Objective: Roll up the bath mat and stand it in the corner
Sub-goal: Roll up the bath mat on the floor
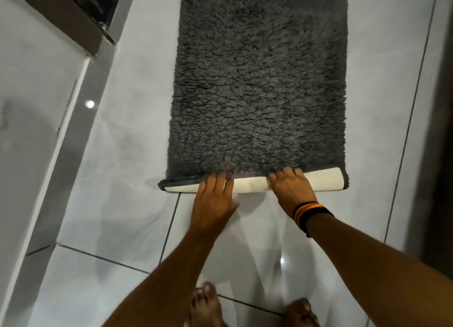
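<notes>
Along the left edge of the view a white wall [36, 86] runs at a slant, with a dark-framed opening [81, 15] at the top left. Next to it lies the glossy white tiled floor [117, 204], crossed by dark grout lines. On that floor, in the middle of the view, the dark grey shaggy bath mat [259, 86] lies flat and stretches away from the person, apart from the wall. Only its near edge is turned over, forming a low first fold that shows the white backing [323, 180]. The left hand [214, 199] lies palm down on this fold, left of centre, fingers extended and close together, their tips reaching the grey pile. Just to its right, the right hand [290, 185] presses on the fold as well, fingers curled over the top into the pile. A striped wristband [310, 215] circles the right wrist. At the bottom edge, bare feet [206, 304] stand on the tiles.
</notes>
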Tool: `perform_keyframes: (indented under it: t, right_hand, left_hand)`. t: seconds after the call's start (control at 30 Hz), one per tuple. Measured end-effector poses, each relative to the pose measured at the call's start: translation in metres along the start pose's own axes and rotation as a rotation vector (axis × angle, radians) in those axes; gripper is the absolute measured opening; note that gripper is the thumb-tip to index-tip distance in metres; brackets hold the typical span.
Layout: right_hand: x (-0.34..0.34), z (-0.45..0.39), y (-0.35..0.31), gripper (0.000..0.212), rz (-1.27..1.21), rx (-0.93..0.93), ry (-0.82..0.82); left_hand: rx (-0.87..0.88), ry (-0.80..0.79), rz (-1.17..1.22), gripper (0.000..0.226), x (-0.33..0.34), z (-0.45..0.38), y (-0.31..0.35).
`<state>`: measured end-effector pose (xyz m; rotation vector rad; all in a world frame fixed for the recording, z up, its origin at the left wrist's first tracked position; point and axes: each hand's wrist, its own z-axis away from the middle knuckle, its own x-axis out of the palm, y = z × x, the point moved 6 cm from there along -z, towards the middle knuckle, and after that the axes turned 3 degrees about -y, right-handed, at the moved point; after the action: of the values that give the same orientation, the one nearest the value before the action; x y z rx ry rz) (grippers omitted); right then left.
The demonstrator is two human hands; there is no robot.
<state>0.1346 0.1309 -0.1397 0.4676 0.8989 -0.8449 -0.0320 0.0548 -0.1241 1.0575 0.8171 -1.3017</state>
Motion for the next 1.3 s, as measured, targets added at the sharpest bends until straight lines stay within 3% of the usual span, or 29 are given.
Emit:
perform_keyframes:
  t: [0.1, 0.23, 0.33, 0.43, 0.53, 0.63, 0.7, 0.8, 0.87, 0.97, 1.07, 1.17, 1.23, 1.3]
  right_hand:
    - [-0.001, -0.007, 0.003, 0.036, -0.056, 0.056, -0.080]
    - [0.003, -0.012, 0.018, 0.041, -0.204, 0.101, -0.225]
    - [0.001, -0.016, 0.034, 0.040, -0.285, 0.103, -0.165]
    - [-0.003, -0.016, 0.046, 0.055, -0.272, 0.043, -0.135]
    - [-0.008, -0.020, 0.050, 0.055, -0.223, 0.006, -0.201]
    - [-0.026, -0.043, 0.058, 0.045, -0.276, 0.067, -0.266]
    - [-0.035, -0.057, 0.063, 0.041, -0.289, 0.111, -0.370]
    - [-0.048, -0.079, 0.074, 0.044, -0.265, 0.146, -0.490]
    - [-0.056, -0.088, 0.078, 0.045, -0.282, 0.205, -0.434]
    - [-0.070, -0.088, 0.090, 0.042, -0.371, 0.303, -0.165]
    - [-0.069, -0.069, 0.086, 0.053, -0.380, 0.206, 0.068]
    - [-0.052, -0.042, 0.071, 0.065, -0.287, 0.058, 0.023]
    - [-0.048, -0.042, 0.069, 0.070, -0.275, 0.057, -0.045]
    - [-0.056, -0.063, 0.075, 0.082, -0.280, 0.147, -0.042]
  left_hand:
    - [-0.004, -0.034, -0.004, 0.072, 0.004, -0.007, -0.016]
    - [0.021, -0.155, 0.096, 0.035, -0.013, -0.050, -0.026]
    - [-0.013, -0.307, 0.244, 0.024, -0.021, -0.082, -0.034]
    - [-0.111, -0.494, 0.396, 0.022, -0.014, -0.109, -0.051]
    - [-0.131, -0.481, 0.328, 0.021, -0.022, -0.113, -0.047]
    - [-0.158, -0.261, 0.204, 0.030, -0.046, -0.099, -0.033]
    - [-0.118, -0.119, 0.239, 0.052, -0.059, -0.078, -0.017]
    - [-0.021, -0.263, 0.271, 0.078, -0.058, -0.060, 0.011]
    - [-0.048, -0.394, 0.257, 0.084, -0.046, -0.060, 0.014]
    - [-0.055, -0.347, 0.199, 0.092, -0.041, -0.093, 0.004]
    - [-0.076, -0.331, 0.250, 0.092, -0.040, -0.133, -0.013]
    - [-0.059, -0.324, 0.223, 0.088, -0.053, -0.174, -0.025]
    - [-0.025, -0.421, 0.222, 0.087, -0.053, -0.184, -0.030]
    - [-0.004, -0.268, 0.197, 0.080, -0.067, -0.190, -0.031]
